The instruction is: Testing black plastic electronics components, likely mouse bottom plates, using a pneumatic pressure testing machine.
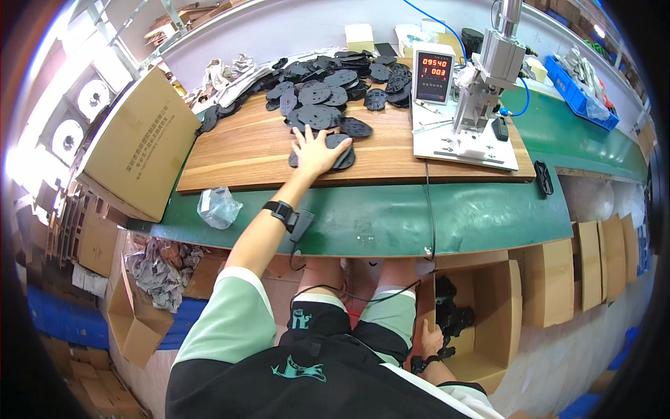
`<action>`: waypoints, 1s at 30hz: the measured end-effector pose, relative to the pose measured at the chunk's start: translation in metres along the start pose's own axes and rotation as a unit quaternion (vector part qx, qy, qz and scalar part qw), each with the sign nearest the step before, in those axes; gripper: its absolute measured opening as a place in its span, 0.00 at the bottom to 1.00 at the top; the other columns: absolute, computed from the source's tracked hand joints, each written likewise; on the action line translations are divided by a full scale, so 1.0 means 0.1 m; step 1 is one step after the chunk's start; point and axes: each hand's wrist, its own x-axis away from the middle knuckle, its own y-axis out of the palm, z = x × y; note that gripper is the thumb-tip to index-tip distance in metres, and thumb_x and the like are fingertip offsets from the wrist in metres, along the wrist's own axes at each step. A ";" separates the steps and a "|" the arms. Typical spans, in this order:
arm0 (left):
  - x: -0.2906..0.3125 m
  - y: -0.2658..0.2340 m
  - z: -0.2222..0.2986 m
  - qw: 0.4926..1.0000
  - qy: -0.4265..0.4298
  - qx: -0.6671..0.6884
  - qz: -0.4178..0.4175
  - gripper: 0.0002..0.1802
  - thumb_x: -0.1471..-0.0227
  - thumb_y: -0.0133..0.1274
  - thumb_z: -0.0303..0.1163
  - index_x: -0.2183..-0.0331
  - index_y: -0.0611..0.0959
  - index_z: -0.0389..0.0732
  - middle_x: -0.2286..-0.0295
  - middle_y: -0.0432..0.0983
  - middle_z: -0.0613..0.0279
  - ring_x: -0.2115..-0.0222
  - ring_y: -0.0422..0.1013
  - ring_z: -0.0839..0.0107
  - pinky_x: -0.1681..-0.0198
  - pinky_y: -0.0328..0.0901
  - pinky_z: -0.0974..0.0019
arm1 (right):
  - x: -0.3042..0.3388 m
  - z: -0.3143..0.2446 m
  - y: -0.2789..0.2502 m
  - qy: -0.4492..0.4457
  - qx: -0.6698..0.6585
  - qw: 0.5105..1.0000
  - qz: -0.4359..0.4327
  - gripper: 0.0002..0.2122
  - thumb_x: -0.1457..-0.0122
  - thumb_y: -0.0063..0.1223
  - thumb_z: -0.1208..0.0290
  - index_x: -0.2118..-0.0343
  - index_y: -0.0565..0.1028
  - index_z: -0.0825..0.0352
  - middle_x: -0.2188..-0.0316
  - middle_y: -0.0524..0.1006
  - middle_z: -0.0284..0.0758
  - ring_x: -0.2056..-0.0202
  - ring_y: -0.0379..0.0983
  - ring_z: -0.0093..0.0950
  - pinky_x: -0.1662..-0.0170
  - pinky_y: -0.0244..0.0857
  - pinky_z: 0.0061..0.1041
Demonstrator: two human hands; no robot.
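My left hand [317,152] reaches over the wooden board, fingers spread and open, with its palm on flat, black, oval plastic parts [343,159]. Just beyond its fingertips lies a large pile of similar black parts [315,93], and one dark oval part [356,127] is beside the index finger. Down at the lower right, below the table, my right hand [431,340] is closed over the left edge of an open cardboard box [497,314]. Black pieces [453,312] lie inside that box, next to the hand. The right fingertips are partly hidden.
A press machine [481,98] with a red-digit display box [433,73] stands right on the wooden board [244,157]. A tall carton [143,143] is at left, with a clear plastic bag [218,208] on the green table [363,223]. A blue tray [579,94] sits far right. Cables hang down.
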 end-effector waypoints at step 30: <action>0.59 0.00 0.33 0.727 0.163 0.665 -0.057 0.25 0.34 0.61 0.31 0.41 0.74 0.32 0.59 0.84 0.54 0.62 0.80 0.74 0.58 0.74 0.70 | 1.09 -2.70 -2.04 -0.309 -0.304 0.874 -0.221 0.12 0.33 0.59 0.72 0.49 0.79 0.70 0.56 0.83 0.39 0.56 0.81 0.26 0.52 0.75 0.28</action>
